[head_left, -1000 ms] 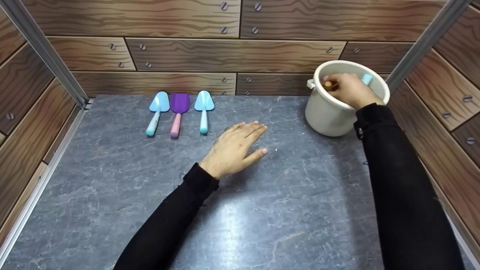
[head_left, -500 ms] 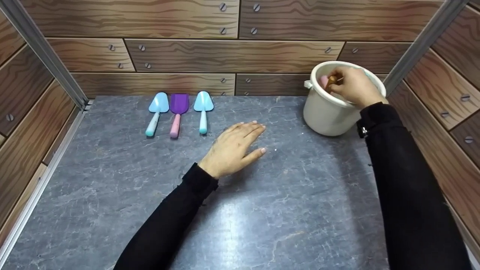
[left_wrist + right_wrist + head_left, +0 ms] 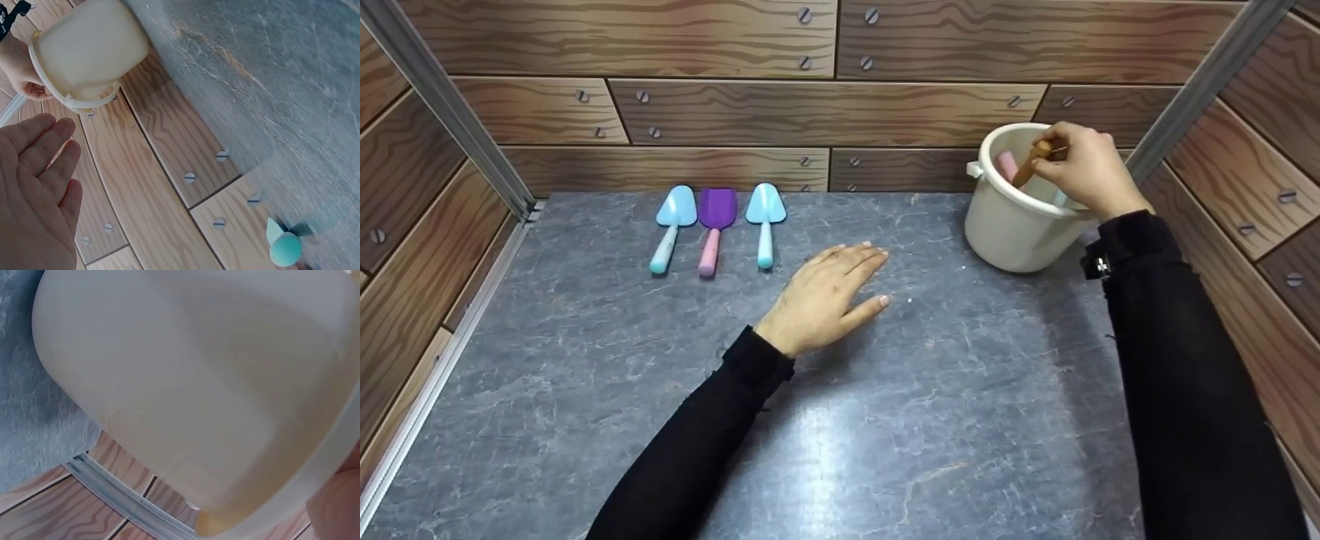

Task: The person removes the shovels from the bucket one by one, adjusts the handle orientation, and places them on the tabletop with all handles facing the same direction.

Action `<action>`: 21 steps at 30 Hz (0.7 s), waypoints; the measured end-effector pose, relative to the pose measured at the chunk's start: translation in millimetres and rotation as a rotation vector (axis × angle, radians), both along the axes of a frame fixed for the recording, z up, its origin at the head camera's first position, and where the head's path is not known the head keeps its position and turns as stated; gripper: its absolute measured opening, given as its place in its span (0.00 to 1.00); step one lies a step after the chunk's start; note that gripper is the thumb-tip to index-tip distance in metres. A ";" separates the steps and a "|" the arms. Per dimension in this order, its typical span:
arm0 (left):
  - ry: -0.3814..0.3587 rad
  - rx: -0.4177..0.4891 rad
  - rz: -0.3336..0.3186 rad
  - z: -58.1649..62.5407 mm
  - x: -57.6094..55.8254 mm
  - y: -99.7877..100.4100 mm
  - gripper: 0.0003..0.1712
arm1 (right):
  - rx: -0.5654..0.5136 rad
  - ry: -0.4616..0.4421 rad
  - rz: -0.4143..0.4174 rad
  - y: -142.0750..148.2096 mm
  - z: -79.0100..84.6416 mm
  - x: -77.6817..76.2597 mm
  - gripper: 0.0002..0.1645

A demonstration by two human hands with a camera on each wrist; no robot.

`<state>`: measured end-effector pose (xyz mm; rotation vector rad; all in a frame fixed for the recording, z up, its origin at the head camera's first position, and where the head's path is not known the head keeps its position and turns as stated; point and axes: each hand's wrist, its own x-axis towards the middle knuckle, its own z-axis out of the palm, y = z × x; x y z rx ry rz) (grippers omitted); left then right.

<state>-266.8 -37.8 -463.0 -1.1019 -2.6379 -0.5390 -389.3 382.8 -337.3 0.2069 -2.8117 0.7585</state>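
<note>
At the back right my right hand point(image 3: 1093, 166) pinches a brown wooden-looking handle point(image 3: 1027, 169) at the mouth of a cream bucket point(image 3: 1012, 232). The handle's far end is down inside, hidden by the front wall. A pink handle point(image 3: 1006, 165) and a bit of light blue also show in the bucket. In the right wrist view the bucket wall point(image 3: 169, 382) fills most of the picture, with part of the hand point(image 3: 337, 503) beyond the rim. My left hand point(image 3: 825, 300) is palm down over the table, fingers straight, holding nothing. Its palm point(image 3: 28, 191) shows in the left wrist view.
Left of the left hand lie a blue trowel point(image 3: 676, 206), a purple shovel with pink handle point(image 3: 718, 208) and another blue trowel point(image 3: 766, 204) along the back. Wood-patterned walls point(image 3: 720, 112) and metal corner posts point(image 3: 457, 112) enclose the grey table point(image 3: 585, 390).
My right hand has risen from inside the bucket and moved right, drawing the brown handle up and tilting it. The pink handle has come into view. My left hand stays put.
</note>
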 end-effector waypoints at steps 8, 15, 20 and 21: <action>-0.011 0.007 -0.001 -0.8 -0.8 -0.2 0.42 | -0.144 0.049 -0.036 4.6 -4.6 4.2 0.20; -0.003 -0.005 0.006 -0.9 -0.2 -0.1 0.42 | -0.246 0.057 -0.051 0.8 -3.7 12.0 0.22; 0.009 -0.009 0.001 -0.6 -0.4 0.0 0.43 | -0.288 0.126 -0.064 -6.9 2.1 19.7 0.22; 0.011 -0.010 0.000 -0.6 -0.5 0.0 0.43 | -0.294 0.142 -0.067 -8.6 3.1 21.1 0.22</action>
